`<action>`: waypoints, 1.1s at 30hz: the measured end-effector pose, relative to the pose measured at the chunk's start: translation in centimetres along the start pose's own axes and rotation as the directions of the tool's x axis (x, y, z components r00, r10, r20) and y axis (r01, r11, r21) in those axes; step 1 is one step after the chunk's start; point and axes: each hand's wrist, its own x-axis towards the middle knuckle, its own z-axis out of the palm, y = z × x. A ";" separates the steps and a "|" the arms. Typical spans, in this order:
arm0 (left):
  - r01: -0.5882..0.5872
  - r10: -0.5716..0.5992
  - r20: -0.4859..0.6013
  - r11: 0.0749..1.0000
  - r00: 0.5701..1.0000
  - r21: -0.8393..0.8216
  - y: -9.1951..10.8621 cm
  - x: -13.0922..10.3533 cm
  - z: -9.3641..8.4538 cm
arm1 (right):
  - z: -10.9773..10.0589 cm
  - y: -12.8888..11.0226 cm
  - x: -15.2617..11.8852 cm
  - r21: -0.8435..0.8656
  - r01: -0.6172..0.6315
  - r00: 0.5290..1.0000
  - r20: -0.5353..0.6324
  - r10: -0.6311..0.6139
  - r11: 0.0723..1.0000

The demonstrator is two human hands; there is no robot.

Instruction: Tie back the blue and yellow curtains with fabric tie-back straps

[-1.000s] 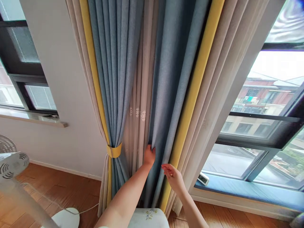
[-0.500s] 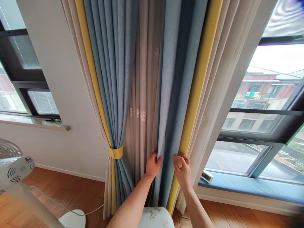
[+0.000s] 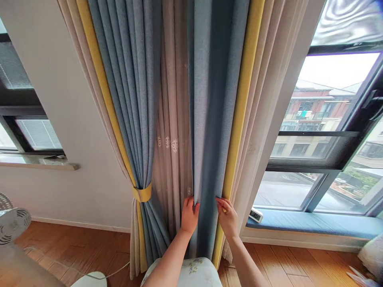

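Note:
In front of me hangs a loose blue curtain with a yellow border along its right side. My left hand pinches its left edge, thumb and fingers closed on the cloth. On the right part of the blue cloth, close to the yellow border, my right hand is closed with its fingertips pinching the fabric. To the left, a second blue curtain is gathered at the waist by a yellow tieback. Between the two hangs a sheer curtain with white embroidered motifs.
A padded stool with a floral print stands below my forearms. At the left are a white fan and its cord. A small digital clock sits on the blue sill cushion by the right window.
The view has shifted a little to the right. Both hands stay on the loose blue curtain, and its folds between them have spread flatter.

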 end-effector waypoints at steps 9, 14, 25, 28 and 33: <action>0.145 -0.145 0.057 0.989 0.988 0.004 1.8 0.0 0.5 | 2.4 -1.9 -2.1 0.189 -0.159 0.985 -0.029 0.168 0.969; 0.103 -0.108 0.117 0.993 0.987 0.050 3.9 0.4 0.6 | 3.2 -2.0 -2.1 0.211 -0.165 0.986 0.042 0.159 0.964; 0.058 -0.067 0.154 0.996 0.986 0.066 2.8 1.9 2.0 | 3.2 -0.6 -1.5 0.167 -0.124 0.992 -0.007 0.126 0.978; 0.014 -0.022 0.169 0.998 0.985 0.053 2.4 2.3 2.1 | 3.2 -0.1 -1.1 0.123 -0.115 0.993 -0.026 0.119 0.986; 0.050 -0.050 0.150 0.999 0.987 0.007 2.3 3.0 2.1 | 3.9 -0.1 -0.3 0.075 -0.101 0.994 0.035 0.099 0.992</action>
